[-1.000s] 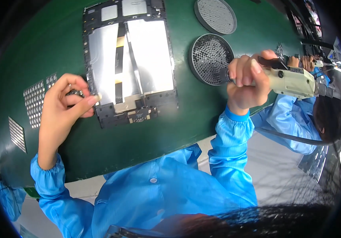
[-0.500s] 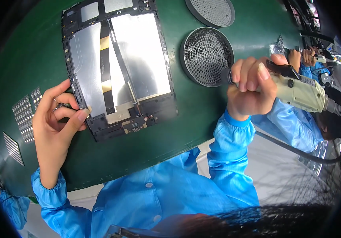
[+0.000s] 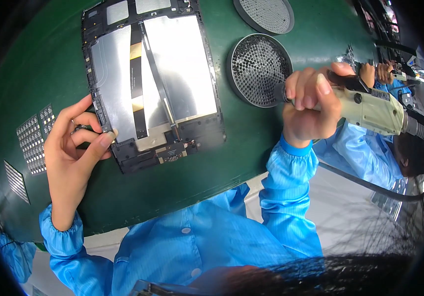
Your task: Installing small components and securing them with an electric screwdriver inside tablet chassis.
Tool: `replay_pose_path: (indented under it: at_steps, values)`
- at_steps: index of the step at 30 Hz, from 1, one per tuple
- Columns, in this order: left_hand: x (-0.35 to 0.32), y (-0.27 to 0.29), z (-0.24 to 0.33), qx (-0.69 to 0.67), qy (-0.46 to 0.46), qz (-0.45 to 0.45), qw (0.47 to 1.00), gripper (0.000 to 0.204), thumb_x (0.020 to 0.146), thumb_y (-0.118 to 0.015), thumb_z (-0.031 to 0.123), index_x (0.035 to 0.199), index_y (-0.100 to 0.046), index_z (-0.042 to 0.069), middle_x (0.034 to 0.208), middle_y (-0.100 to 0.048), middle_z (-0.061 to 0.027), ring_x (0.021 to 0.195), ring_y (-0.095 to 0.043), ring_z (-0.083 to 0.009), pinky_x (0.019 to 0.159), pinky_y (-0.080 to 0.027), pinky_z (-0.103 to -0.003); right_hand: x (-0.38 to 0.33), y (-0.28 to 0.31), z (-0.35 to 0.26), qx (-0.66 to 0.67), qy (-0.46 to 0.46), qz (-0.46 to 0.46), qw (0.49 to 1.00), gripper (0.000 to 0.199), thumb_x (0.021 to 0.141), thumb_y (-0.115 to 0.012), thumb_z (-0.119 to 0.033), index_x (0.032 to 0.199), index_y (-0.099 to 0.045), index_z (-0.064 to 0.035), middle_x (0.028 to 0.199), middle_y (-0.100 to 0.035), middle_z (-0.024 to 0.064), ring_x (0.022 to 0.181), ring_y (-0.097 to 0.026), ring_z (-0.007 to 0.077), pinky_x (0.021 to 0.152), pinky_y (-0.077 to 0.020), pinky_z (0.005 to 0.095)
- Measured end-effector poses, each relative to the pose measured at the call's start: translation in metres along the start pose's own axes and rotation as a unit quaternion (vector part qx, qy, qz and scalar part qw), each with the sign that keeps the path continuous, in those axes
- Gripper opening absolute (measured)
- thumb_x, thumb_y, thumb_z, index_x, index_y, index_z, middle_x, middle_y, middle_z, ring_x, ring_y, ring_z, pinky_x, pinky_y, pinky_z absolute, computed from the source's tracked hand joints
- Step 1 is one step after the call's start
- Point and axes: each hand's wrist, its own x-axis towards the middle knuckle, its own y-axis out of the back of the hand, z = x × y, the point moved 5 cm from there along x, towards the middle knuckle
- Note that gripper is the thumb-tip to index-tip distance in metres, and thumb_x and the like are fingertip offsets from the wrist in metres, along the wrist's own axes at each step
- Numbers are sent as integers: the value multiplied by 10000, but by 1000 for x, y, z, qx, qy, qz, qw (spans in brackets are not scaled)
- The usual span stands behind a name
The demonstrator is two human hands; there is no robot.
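Note:
My left hand [image 3: 76, 153] pinches the lower left edge of an opened tablet housing [image 3: 180, 69], thumb on top and fingers along the side. Silver plates, a dark flex cable with gold patches and a black frame with a small circuit board at its near end show in the housing. To the right, my right hand [image 3: 310, 111] is wrapped round a pale electric screwdriver [image 3: 370, 111] with a black lever. Its dark tip end lies over the near rim of a round screw tray [image 3: 260, 69] full of small holes and dark screws.
A second round perforated tray [image 3: 266, 14] lies at the far side. On the left are sheets of small parts [image 3: 31, 143] and a striped strip [image 3: 17, 181]. A cable [image 3: 370, 186] runs from the right. Another person in blue [image 3: 365, 150] works at the right.
The tablet housing and my left hand have shifted slightly to the right. My right hand and the electric screwdriver have barely moved.

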Motion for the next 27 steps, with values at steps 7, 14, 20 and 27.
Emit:
replay_pose_path:
  at_steps: [7,14,20,27]
  values:
    - [1,0,1,-7,-15,-7,1000,553,815,-666,-109,1332,-495,-9,963,-546,-64,763,-601,-62,660,-560,-187,-1,-3,-2,9,6,-26,1000,265,845,-520,-74,1108,-526,-37,556,-348,-8,419,-309,95,431,-352,282]
    - [-10,11,6,-36,-46,-25,998,516,835,-695,-32,1311,-499,-18,941,-562,-59,771,-614,-91,673,-550,-220,0,-4,7,49,-13,4,999,281,833,-587,-84,1088,-508,6,572,-398,14,425,-361,109,429,-395,317]
    - [-12,16,18,-55,-47,-68,995,562,820,-734,35,1328,-493,7,962,-577,-68,778,-641,-112,677,-520,-228,11,-74,-42,164,-3,-39,986,218,888,-517,-154,1083,-558,-65,548,-309,-45,451,-303,63,486,-306,248]
    - [-14,21,16,-68,-79,-52,993,548,817,-740,59,1307,-498,12,962,-582,-68,769,-634,-101,638,-471,-222,-17,-216,-26,139,-82,-178,971,289,899,-478,-156,1189,-486,-158,548,-338,-28,455,-346,93,505,-366,273]
